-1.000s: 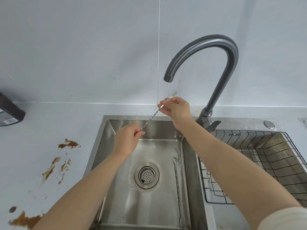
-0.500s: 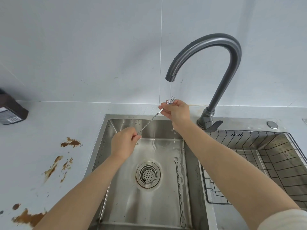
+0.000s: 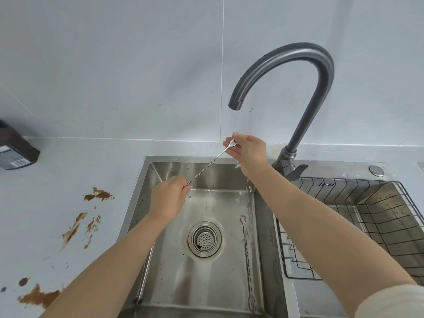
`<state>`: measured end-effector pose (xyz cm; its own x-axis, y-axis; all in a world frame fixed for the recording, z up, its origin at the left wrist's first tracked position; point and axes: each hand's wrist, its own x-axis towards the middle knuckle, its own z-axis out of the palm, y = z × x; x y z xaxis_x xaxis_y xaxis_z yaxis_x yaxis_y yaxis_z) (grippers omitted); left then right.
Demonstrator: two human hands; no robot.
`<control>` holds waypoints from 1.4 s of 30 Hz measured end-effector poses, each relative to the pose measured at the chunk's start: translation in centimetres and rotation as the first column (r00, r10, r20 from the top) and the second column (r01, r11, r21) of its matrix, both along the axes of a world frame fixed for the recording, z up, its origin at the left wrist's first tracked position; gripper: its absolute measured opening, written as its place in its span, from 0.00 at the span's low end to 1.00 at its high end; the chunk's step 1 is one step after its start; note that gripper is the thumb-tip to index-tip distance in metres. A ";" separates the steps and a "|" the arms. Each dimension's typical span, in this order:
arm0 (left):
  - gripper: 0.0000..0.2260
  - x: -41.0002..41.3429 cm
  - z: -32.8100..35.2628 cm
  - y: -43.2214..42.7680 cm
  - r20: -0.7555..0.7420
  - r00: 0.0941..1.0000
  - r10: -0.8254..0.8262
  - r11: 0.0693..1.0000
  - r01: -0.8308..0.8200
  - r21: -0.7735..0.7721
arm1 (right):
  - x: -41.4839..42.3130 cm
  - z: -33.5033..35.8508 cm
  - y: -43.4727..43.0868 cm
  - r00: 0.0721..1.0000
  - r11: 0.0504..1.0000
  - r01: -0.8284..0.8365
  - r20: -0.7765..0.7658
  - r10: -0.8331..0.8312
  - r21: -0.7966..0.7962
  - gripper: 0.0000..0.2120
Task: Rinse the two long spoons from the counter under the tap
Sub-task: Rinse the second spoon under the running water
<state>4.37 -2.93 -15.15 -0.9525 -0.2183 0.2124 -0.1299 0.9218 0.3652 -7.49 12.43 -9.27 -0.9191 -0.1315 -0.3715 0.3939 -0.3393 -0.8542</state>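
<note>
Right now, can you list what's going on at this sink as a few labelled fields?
tap: running a thin stream
left hand: grips the lower end of the held spoon
right hand: holds its upper end under the stream
second spoon: lying in the sink, right of the drain
rack: in the right basin
counter: brown stains

Your two forearms are bare from wrist to past the elbow, and neither your left hand (image 3: 168, 198) nor your right hand (image 3: 249, 150) shows a ring, watch or glove. At about 4 o'clock, in the bottom corner, the edge of a pale cream sleeve (image 3: 394, 302) covers your right upper arm; its cloth looks plain and soft, without print.
</note>
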 end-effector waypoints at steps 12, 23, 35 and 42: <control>0.13 -0.7 -0.4 -0.7 -0.042 0.998 -0.054 0.977 0.044 -0.210 | 0.1 0.1 -0.9 0.995 0.996 -0.068 -0.064 0.072 0.054 0.10; 0.14 -1.5 -0.2 -0.9 -0.087 0.993 -0.082 0.964 0.056 -0.262 | -0.1 0.5 -0.8 0.996 0.998 -0.017 -0.091 0.022 0.058 0.08; 0.12 -1.3 -1.1 -0.8 -0.082 0.987 -0.138 0.962 0.114 -0.247 | -0.3 0.3 -0.6 0.993 0.998 -0.045 -0.103 0.048 0.035 0.14; 0.09 -2.0 -0.4 -0.3 -0.094 0.984 -0.150 0.968 0.126 -0.219 | -0.1 0.4 -0.6 0.992 0.998 -0.057 -0.117 0.055 -0.017 0.13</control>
